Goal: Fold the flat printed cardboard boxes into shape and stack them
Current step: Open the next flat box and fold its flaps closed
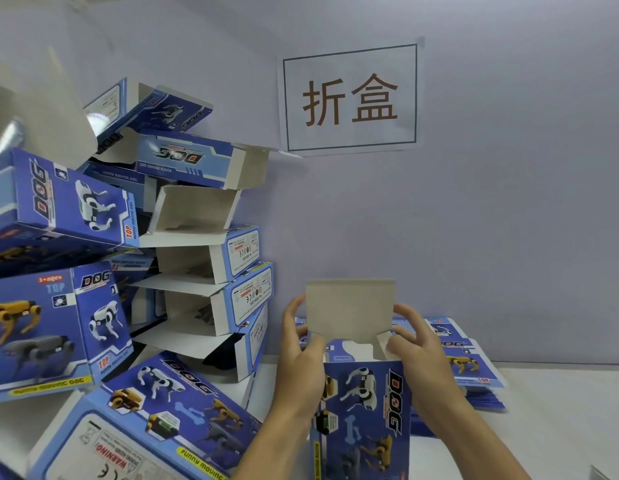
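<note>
In the lower centre of the frame a printed box [365, 407] stood upright, already opened into a sleeve, with its plain grey lid flap [350, 308] rising straight above the open top. The left hand [301, 355] curled round the box's left upper edge, fingers reaching up beside the flap; the right hand [417, 348] gripped the right upper corner, its fingers pinching a small side flap [382, 342] inward. The board looked thin and light, stiff along its panels but ready to bend only at the scored creases, so it probably needed holding at the corners and edges rather than mid-panel, where a squeeze could buckle it. Its glossy print likely made it a little slippery. Behind the hands, at the right, lay a pile of flat boxes [474, 368] on the white tabletop [550, 417]; a leaning heap of folded boxes [211, 258] filled the left of the frame.
</note>
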The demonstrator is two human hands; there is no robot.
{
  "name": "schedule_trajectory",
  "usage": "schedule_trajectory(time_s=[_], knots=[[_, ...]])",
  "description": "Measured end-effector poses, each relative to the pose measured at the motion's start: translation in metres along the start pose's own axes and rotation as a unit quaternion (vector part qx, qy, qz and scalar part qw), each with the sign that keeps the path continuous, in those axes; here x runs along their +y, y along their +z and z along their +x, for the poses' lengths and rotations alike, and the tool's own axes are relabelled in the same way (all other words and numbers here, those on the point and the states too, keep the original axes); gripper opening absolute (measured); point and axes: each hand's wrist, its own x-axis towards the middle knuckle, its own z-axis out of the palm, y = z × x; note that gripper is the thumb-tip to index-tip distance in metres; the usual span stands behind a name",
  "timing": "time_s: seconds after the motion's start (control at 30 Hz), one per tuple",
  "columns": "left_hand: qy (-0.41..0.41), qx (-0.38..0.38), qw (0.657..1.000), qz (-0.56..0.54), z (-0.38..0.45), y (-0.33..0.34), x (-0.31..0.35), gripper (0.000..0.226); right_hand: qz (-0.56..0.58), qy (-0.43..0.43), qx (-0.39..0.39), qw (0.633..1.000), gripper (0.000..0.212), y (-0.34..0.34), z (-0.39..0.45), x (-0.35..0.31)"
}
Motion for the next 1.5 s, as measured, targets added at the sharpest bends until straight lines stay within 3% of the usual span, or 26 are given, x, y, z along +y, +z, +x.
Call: schedule_trajectory(time_s=[0.17,0.33,0.47,0.6,0.73,0.87,1.0,1.13,1.5], knots=[[0.037,0.011,0.999,-0.017,-0.002,-0.004,-0.005,0.026,0.017,-0.011,0.005,1.0,0.046,-0.003,0.0,0.004],[0.029,-0.009,0.992,-0.124,-0.007,-0.003,-0.005,0.038,0.097,-0.003,-0.012,0.995,0.045,-0.006,-0.004,0.005],[0.048,-0.05,0.994,-0.086,-0.01,0.0,-0.004,0.034,0.078,-0.023,-0.067,0.994,0.031,-0.005,-0.009,0.004],[0.069,-0.035,0.994,-0.075,-0.009,0.001,-0.007,0.009,0.072,-0.049,-0.065,0.994,0.027,-0.004,-0.008,0.004],[0.083,-0.039,0.994,-0.053,-0.01,0.001,-0.011,0.017,0.058,-0.062,-0.056,0.995,0.021,-0.006,-0.006,0.009],[0.077,-0.045,0.994,-0.056,-0.01,0.001,-0.013,0.01,0.05,-0.082,-0.065,0.993,0.023,-0.004,-0.007,0.009],[0.083,-0.051,0.994,-0.053,-0.011,0.0,-0.013,0.011,-0.007,-0.109,-0.061,0.992,0.035,-0.002,-0.011,0.004],[0.1,-0.047,0.994,-0.012,-0.011,0.001,-0.014,0.008,-0.015,-0.106,-0.038,0.993,0.02,-0.001,-0.013,0.004],[0.138,-0.02,0.99,0.005,-0.01,0.001,-0.016,0.011,-0.004,-0.113,-0.032,0.993,0.013,-0.002,-0.013,0.003]])
